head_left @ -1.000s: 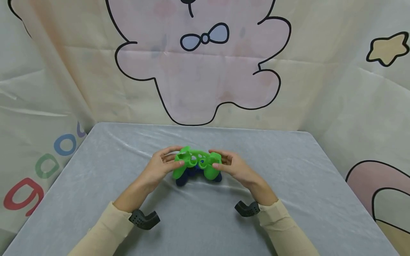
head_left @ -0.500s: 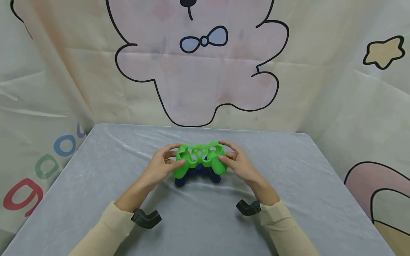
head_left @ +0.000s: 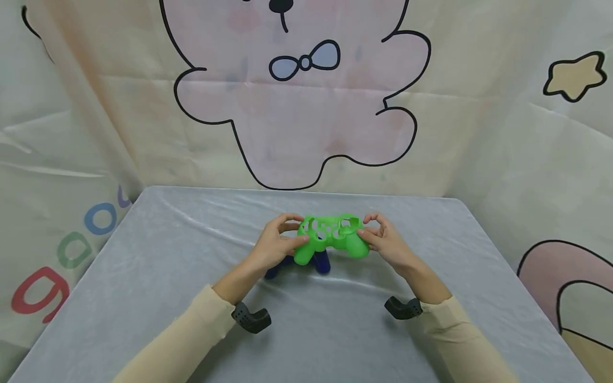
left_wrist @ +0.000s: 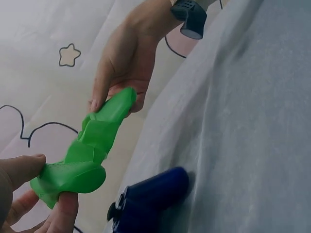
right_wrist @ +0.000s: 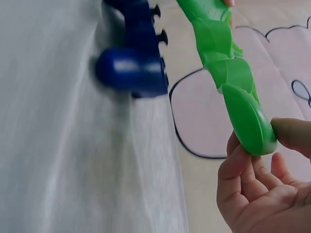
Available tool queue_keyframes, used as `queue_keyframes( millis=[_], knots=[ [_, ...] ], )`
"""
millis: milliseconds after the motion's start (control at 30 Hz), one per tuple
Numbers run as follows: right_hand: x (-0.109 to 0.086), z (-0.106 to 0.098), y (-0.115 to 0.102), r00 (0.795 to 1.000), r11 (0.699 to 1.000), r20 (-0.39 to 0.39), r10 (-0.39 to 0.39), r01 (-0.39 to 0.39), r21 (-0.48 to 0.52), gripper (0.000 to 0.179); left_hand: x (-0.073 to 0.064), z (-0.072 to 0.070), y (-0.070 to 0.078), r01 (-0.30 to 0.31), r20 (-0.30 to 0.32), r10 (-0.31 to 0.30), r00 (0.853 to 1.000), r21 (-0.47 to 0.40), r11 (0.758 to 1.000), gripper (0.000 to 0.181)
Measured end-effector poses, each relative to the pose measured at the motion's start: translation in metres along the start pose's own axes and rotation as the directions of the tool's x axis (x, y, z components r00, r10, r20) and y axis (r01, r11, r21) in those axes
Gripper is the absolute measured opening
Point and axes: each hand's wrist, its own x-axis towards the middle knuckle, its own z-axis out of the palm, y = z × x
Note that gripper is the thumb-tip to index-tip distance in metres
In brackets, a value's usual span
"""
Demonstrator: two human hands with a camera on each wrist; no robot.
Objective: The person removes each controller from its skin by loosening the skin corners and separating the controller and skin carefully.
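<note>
A bright green silicone controller cover (head_left: 332,242), shaped like a gamepad with cut-out holes, is held up between both hands. My left hand (head_left: 275,244) pinches its left end, thumb in front and fingers behind. At the other end my right hand (head_left: 390,244) pinches the right grip between thumb and fingers, as the right wrist view also shows. Below and behind the cover, a dark blue game controller (head_left: 322,262) lies on the table, partly hidden in the head view. Its handle and thumbsticks show in the right wrist view, where the controller (right_wrist: 131,70) is apart from the cover.
A grey cloth covers the table (head_left: 325,330). Behind it hangs a cream backdrop (head_left: 455,133) with a cartoon figure and bow. Black wrist cameras (head_left: 251,318) sit on both cream sleeves (head_left: 187,335).
Both hands have moved right with the green cover, off to the right of the blue controller, which stays on the table. The cover has levelled out between the hands.
</note>
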Motion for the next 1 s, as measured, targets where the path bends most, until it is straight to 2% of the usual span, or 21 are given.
queue_keyframes(
  millis=[233, 433, 733, 1000],
  knots=[
    [-0.014, -0.028, 0.010, 0.999, 0.998, -0.015, 0.042, -0.043, -0.051, 0.022, 0.010, 0.030, 0.003, 0.016, 0.049, -0.017, 0.999, 0.008, 1.000, 0.047],
    [-0.024, -0.047, 0.016, 0.997, 0.994, -0.021, 0.076, -0.078, -0.082, 0.024, 0.017, 0.051, 0.000, -0.004, 0.088, 0.000, 0.996, 0.046, 0.999, 0.049],
    [-0.041, -0.068, 0.031, 0.988, 0.977, -0.054, 0.146, -0.153, -0.147, 0.025, 0.024, 0.086, -0.009, 0.018, 0.087, -0.036, 0.996, 0.199, 0.980, 0.046],
    [-0.054, -0.079, 0.040, 0.980, 0.954, -0.067, 0.188, -0.198, -0.225, 0.031, 0.028, 0.107, -0.016, -0.026, 0.089, -0.004, 0.996, 0.331, 0.943, 0.047]
  ],
)
